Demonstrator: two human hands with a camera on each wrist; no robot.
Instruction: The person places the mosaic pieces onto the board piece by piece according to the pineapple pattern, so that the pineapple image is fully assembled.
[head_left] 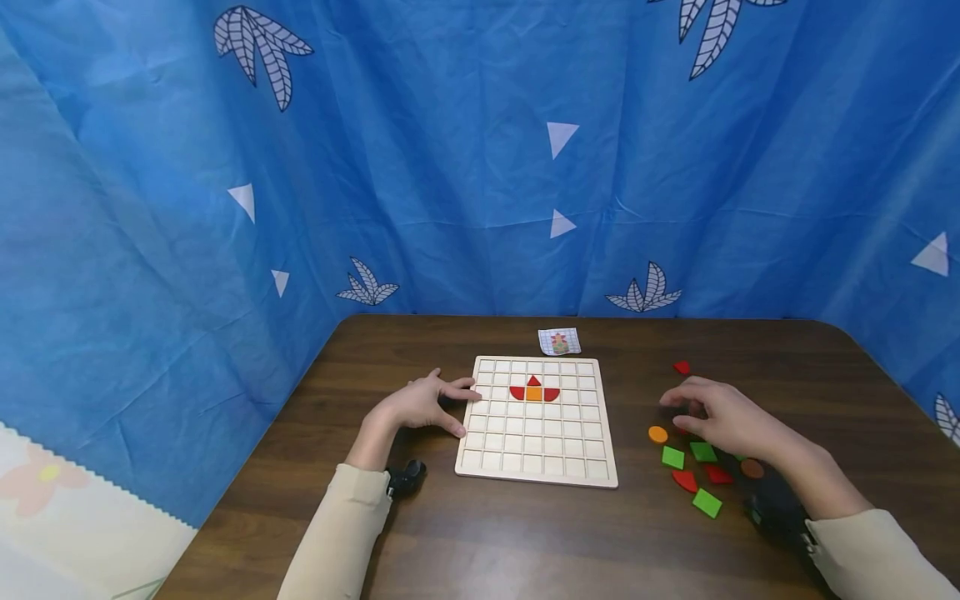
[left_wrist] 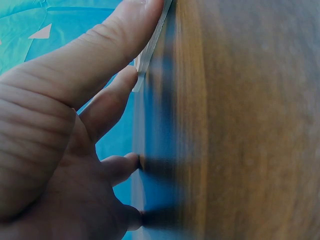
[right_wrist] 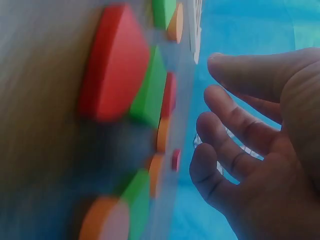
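Note:
A pale wooden grid board (head_left: 536, 462) lies flat on the table. Set into its upper cells are an orange square (head_left: 533, 393), a red triangle (head_left: 534, 381) above it, and red quarter-round pieces (head_left: 552, 394) on either side. My left hand (head_left: 431, 404) rests at the board's left edge, thumb and fingers spread, fingertips touching it. Over the loose pieces on the right hovers my right hand (head_left: 723, 414), fingers loosely bent. In the right wrist view nothing shows between its fingertips; a red piece (right_wrist: 115, 65) and a green piece (right_wrist: 150, 92) lie below, apart from it.
A small printed pattern card (head_left: 559, 342) lies behind the board. Loose pieces at the right include an orange disc (head_left: 657, 434), a green square (head_left: 707, 502), a red quarter-round piece (head_left: 685, 480) and a red piece (head_left: 682, 367) farther back. A blue curtain (head_left: 465, 167) hangs behind the table.

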